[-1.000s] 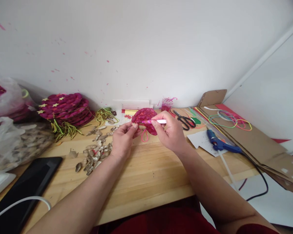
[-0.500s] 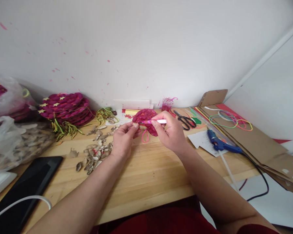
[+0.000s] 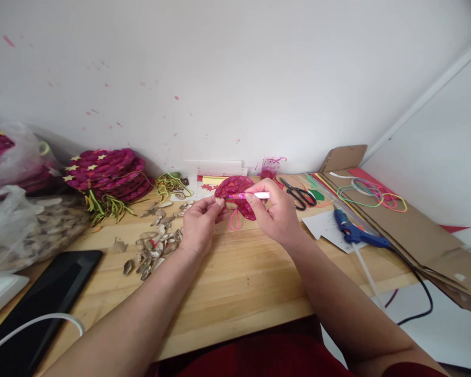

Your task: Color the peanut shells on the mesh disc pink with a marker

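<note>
In the head view, a round, magenta-painted craft piece [image 3: 235, 185] with a bumpy surface is held above the wooden table. My left hand [image 3: 200, 222] pinches its left edge between thumb and fingers. A pink cord loop [image 3: 235, 220] hangs below the piece. My right hand [image 3: 277, 212] is closed round a paintbrush [image 3: 262, 195] with a white handle end and pink smears. The brush points left across the piece, its tip close to my left fingertips. Whether the tip touches the surface is hard to see.
Loose shells [image 3: 157, 246] lie left of my hands, near a black phone [image 3: 47, 303]. Star-decorated magenta discs [image 3: 105, 173] are stacked at the back left. A paint cup [image 3: 270, 167], scissors [image 3: 298, 193], a blue glue gun [image 3: 357, 233] and cardboard [image 3: 408, 230] are on the right.
The brush and both hands appear very slightly further right, along with the whole scene. My grip on the craft piece and the paintbrush is the same.
</note>
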Available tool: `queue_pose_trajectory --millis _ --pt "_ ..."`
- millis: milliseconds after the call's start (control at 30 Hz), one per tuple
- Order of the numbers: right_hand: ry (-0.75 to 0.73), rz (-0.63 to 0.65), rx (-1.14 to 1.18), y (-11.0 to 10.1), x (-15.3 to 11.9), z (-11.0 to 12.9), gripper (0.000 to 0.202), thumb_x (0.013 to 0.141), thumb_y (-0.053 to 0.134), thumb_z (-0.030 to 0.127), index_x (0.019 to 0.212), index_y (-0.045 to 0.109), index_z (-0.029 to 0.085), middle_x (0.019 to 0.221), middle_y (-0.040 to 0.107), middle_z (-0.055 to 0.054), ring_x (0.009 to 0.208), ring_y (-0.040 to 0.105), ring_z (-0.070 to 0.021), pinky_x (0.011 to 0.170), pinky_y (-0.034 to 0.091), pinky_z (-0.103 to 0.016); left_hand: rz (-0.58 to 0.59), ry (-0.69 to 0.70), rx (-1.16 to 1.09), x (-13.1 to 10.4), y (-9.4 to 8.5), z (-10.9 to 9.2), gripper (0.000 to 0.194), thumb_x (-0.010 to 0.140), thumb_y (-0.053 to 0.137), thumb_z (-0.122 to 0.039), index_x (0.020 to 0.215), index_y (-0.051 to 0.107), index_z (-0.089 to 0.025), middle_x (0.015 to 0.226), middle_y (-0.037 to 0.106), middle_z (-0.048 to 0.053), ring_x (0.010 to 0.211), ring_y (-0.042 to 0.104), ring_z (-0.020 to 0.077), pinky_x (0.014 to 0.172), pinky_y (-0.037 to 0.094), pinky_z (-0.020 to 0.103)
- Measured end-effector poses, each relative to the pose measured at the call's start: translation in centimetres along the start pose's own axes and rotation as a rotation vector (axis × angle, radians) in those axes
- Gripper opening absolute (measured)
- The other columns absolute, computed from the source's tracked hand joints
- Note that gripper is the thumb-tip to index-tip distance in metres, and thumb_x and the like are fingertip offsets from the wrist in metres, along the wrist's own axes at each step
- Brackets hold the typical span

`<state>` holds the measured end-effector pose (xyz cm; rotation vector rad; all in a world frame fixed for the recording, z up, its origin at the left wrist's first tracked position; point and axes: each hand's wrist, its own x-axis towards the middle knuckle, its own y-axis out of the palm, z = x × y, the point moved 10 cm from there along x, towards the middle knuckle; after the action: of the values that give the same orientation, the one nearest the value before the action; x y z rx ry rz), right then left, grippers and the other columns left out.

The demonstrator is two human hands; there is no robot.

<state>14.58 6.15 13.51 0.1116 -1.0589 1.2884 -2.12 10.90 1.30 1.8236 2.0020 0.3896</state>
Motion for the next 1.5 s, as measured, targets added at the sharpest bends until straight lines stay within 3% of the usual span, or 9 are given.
queue_pose_trajectory --millis 333,733,1033,1233,1367,1500 --pt "-0.002 -0.005 -0.042 -0.2 0.1 -0.2 0.011 0.100 0.061 0.029 0.092 0.063 0.021 0.084 0.071 -0.002 0.071 0.063 -0.0144 0.067 0.047 -0.028 -0.009 -0.001 0.007 0.3 -0.3 0.1 0.057 0.044 0.101 -0.050 0.078 0.076 -0.013 0.075 0.071 0.002 0.066 0.065 0.0122 0.069 0.057 0.027" --pt "0.142 -0.053 -0.009 -0.8 0.2 -1.9 0.014 0.097 0.063 0.035 0.089 0.063 0.023 0.066 0.063 0.003 0.050 0.048 -0.0108 0.050 0.036 -0.026 -0.004 -0.014 -0.039 0.2 -0.2 0.1 0.056 0.043 0.102 -0.045 0.079 0.075 -0.013 0.076 0.072 0.001 0.065 0.066 0.0112 0.071 0.059 0.027" --pt "0.166 -0.063 0.078 -0.7 0.0 -2.6 0.014 0.097 0.063 0.034 0.089 0.063 0.023 0.065 0.061 0.004 0.050 0.048 -0.0105 0.049 0.036 -0.025 0.002 -0.025 -0.061 0.3 -0.3 0.3 0.054 0.044 0.103 -0.045 0.078 0.075 -0.013 0.077 0.071 0.002 0.067 0.066 0.0117 0.071 0.060 0.026" --pt "0.133 -0.044 0.022 -0.6 0.1 -1.8 0.013 0.098 0.063 0.032 0.089 0.063 0.023 0.066 0.063 0.004 0.049 0.046 -0.0101 0.048 0.036 -0.025 0.000 -0.028 -0.065 0.3 -0.2 0.3 0.054 0.045 0.103 -0.043 0.080 0.075 -0.013 0.078 0.072 0.002 0.067 0.066 0.0114 0.072 0.059 0.026" --pt "0.023 -0.072 -0.057 -1.0 0.2 -0.7 0.010 0.099 0.062 0.029 0.091 0.063 0.022 0.077 0.069 0.001 0.059 0.056 -0.0125 0.059 0.045 -0.027 -0.002 -0.032 -0.069 0.4 -0.3 0.4 0.054 0.044 0.102 -0.042 0.080 0.074 -0.013 0.076 0.072 0.001 0.067 0.066 0.0114 0.072 0.058 0.027" --pt "-0.124 -0.064 -0.189 -1.9 0.2 2.7 0.008 0.101 0.060 0.026 0.094 0.063 0.024 0.086 0.072 -0.003 0.078 0.065 -0.0190 0.075 0.052 -0.035 -0.016 -0.029 -0.077 0.6 -0.5 0.7 0.052 0.046 0.101 -0.040 0.080 0.073 -0.013 0.075 0.071 0.001 0.066 0.066 0.0119 0.072 0.057 0.027"
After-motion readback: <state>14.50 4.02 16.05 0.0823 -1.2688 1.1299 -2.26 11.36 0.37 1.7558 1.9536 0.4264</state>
